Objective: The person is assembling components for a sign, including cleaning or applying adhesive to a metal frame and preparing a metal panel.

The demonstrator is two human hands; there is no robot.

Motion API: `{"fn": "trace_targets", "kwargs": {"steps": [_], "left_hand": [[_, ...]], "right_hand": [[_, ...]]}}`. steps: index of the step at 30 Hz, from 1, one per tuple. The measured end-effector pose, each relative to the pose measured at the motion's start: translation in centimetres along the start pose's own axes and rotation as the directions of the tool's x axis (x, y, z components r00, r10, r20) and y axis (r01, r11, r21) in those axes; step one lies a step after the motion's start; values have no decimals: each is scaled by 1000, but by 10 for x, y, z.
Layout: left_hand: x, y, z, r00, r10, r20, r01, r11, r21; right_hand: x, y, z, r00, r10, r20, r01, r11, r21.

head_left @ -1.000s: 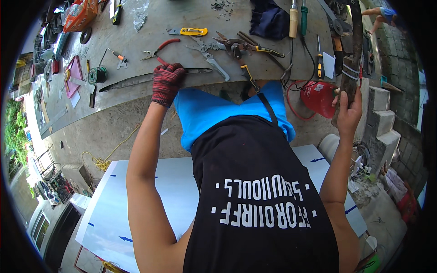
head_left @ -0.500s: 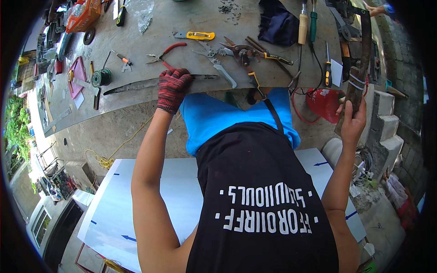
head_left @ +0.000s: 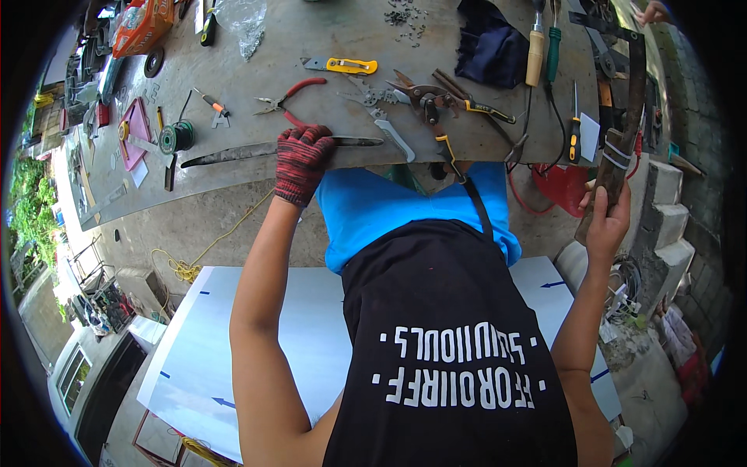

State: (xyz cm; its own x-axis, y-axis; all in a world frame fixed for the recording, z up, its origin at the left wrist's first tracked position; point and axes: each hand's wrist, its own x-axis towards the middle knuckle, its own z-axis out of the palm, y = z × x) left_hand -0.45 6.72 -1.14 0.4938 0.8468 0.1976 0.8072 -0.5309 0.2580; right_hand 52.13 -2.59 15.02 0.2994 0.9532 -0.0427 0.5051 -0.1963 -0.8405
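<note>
My left hand [head_left: 303, 162], in a red and black knit glove, is closed over a long, thin dark metal strip [head_left: 226, 152] lying along the front edge of the metal worktable [head_left: 194, 54]. My bare right hand [head_left: 607, 214] grips a block [head_left: 612, 163] tied with white binding to a long dark bar [head_left: 638, 78] that reaches up past the table's right end. Red-handled pliers [head_left: 296, 91] lie just beyond my left hand. Cutting snips [head_left: 428, 101], a pale-handled tool [head_left: 393, 136] and a yellow-and-black screwdriver [head_left: 574, 132] lie between my hands.
A yellow utility knife [head_left: 350, 65], dark cloth [head_left: 490, 43], wire spool [head_left: 175, 138] and pink plate [head_left: 134, 144] are on the table. A red container [head_left: 548, 187] and concrete steps [head_left: 669, 218] stand right. Behind lies a white sheet [head_left: 303, 303]. Another person's hand [head_left: 650, 12] shows top right.
The view has shifted, so table and hands sit slightly lower and farther right. Both hands keep their grips. The other person's leg has left view; a hand shows there now.
</note>
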Motion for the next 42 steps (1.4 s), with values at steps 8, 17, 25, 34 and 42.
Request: {"fn": "trace_targets", "kwargs": {"steps": [8, 17, 25, 34, 42], "left_hand": [[0, 0, -3, 1000, -3, 7, 3, 1000, 17], [2, 2, -5, 1000, -3, 12, 2, 1000, 11], [-1, 5, -4, 1000, -18, 21, 18, 1000, 9], [-1, -8, -3, 999, 29, -18, -30, 998, -56], [-5, -5, -1, 997, 38, -60, -42, 997, -61]], "right_hand": [[5, -1, 3, 1000, -16, -2, 16, 1000, -10], [3, -3, 2, 1000, -7, -1, 7, 1000, -15], [0, -1, -2, 1000, 3, -7, -3, 1000, 16], [9, -3, -2, 999, -33, -7, 33, 999, 26], [0, 3, -9, 998, -60, 1, 60, 998, 16]]}}
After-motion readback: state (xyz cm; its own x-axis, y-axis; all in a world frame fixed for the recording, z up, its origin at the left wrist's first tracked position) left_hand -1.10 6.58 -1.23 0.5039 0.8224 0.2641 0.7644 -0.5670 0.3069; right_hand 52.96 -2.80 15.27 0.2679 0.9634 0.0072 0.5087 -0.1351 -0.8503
